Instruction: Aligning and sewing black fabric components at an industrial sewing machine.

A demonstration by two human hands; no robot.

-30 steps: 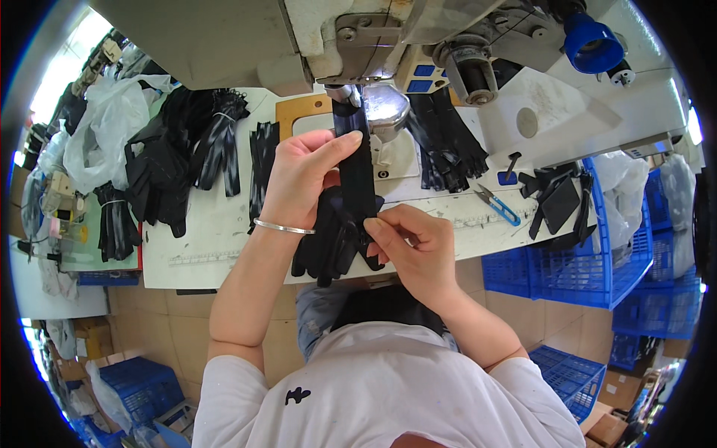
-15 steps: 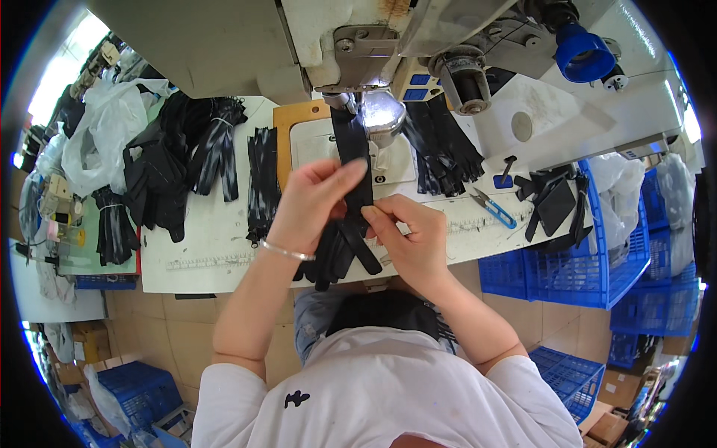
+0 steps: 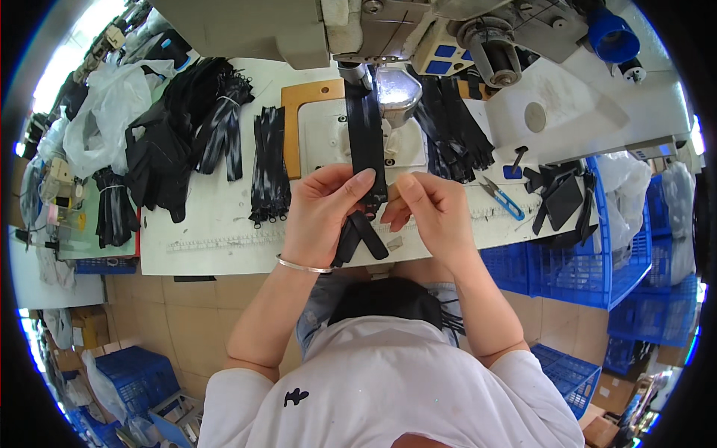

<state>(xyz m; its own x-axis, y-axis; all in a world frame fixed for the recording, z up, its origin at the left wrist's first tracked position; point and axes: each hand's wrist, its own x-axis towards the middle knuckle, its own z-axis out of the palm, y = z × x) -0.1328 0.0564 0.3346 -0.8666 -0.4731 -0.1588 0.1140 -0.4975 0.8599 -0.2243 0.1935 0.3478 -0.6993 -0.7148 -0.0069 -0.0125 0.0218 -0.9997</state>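
Plastic bag [image 3: 104, 112]: far left of the white table [image 3: 216, 224], crumpled and translucent.
Black fabric pile [image 3: 160, 153]: just right of the bag, spread on the table.
Strip bundle [image 3: 269, 168]: thin black strips lying together, left of the sewing plate.
Left hand [image 3: 325, 213]: near edge of the table, fingers closed on the left edge of the black strip [image 3: 366, 142], thumb tip on its face; a thin metal bangle [image 3: 302, 265] sits at the wrist.
Black strip: runs from the sewing machine [image 3: 388, 33] at the far side towards the person, flat on the plate, its two loose tails hanging over the near table edge between the hands.
Right hand [image 3: 429, 209]: just right of the strip, fingers curled and pinched at its right edge; the exact contact is likely hidden behind the fingers.
Thread snips [image 3: 502, 198]: blue-handled, on the table right of the right hand.
Blue crate [image 3: 567, 261]: at the right, beside the table.
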